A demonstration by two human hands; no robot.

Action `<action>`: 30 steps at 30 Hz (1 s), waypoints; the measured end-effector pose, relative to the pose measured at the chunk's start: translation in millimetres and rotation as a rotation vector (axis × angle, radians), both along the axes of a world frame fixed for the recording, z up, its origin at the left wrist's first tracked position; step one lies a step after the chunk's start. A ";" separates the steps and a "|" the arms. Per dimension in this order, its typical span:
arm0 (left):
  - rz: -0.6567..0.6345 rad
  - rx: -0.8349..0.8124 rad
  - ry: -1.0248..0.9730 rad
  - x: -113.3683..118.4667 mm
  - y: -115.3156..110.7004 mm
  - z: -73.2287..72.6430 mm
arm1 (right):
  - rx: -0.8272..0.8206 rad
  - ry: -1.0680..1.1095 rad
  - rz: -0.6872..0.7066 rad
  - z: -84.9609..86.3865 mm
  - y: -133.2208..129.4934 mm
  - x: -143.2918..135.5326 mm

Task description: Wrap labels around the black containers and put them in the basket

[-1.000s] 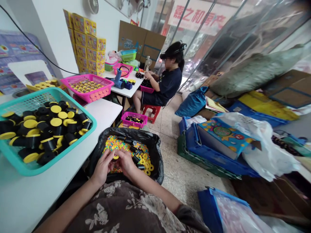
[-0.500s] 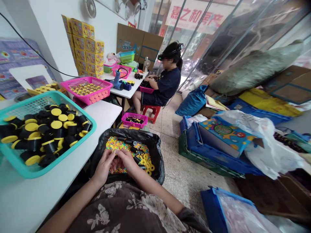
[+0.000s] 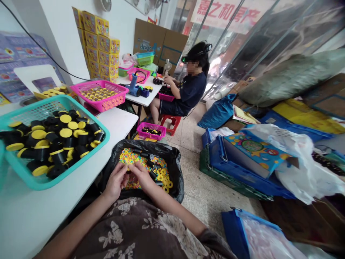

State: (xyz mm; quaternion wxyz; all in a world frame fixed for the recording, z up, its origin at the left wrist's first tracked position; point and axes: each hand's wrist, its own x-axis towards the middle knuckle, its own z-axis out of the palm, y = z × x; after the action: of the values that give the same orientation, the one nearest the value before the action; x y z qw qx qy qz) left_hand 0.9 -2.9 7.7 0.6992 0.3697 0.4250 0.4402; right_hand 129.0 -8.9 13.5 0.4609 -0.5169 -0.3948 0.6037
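Observation:
My left hand (image 3: 116,180) and my right hand (image 3: 140,174) meet over a bin lined with a black plastic bag (image 3: 176,158). Both are closed, fingertips pinching a small yellow piece (image 3: 127,164) between them; the fingers hide most of it. Beneath them, many small multicoloured beads (image 3: 126,154) fill the bin. Several black cylinders (image 3: 152,175) lie on the beads. Yellow rings (image 3: 163,177) are heaped at the bin's right side.
On the white table (image 3: 118,124) at left stand a teal basket (image 3: 106,138) of yellow-capped black cylinders and a pink basket (image 3: 107,105). A co-worker (image 3: 192,88) sits beyond on a red stool (image 3: 172,124). Blue crates (image 3: 215,147) and bags crowd the right.
My view has shifted slightly. My hands stay together over the bin with the yellow piece between their fingertips. The co-worker's hands have risen from the pink basket.

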 end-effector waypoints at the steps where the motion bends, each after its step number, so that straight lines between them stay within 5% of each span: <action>1: -0.003 -0.021 -0.028 0.5 0.4 0.9 | 0.060 -0.044 -0.015 3.1 0.2 3.5; 9: -0.130 -0.104 -0.197 -0.3 4.8 -1.0 | 0.298 -0.070 -0.018 -6.9 1.1 8.6; 14: -0.106 -0.123 -0.199 -0.7 2.8 -6.3 | 0.549 -0.404 -0.137 -7.8 -7.7 6.7; 20: -0.109 -0.147 -0.210 -1.1 0.5 -10.3 | 0.817 -0.626 -0.080 -8.2 -6.5 7.4; 30: -0.055 -0.230 -0.214 -2.5 3.1 -12.1 | 0.864 -0.814 0.068 -2.1 6.9 11.0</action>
State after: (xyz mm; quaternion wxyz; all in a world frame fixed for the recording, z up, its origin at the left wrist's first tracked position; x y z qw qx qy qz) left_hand -1.6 0.1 -4.4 0.7900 0.2495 0.3856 0.4062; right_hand 140.0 -2.0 11.3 0.4214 -0.4594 -0.7662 0.1560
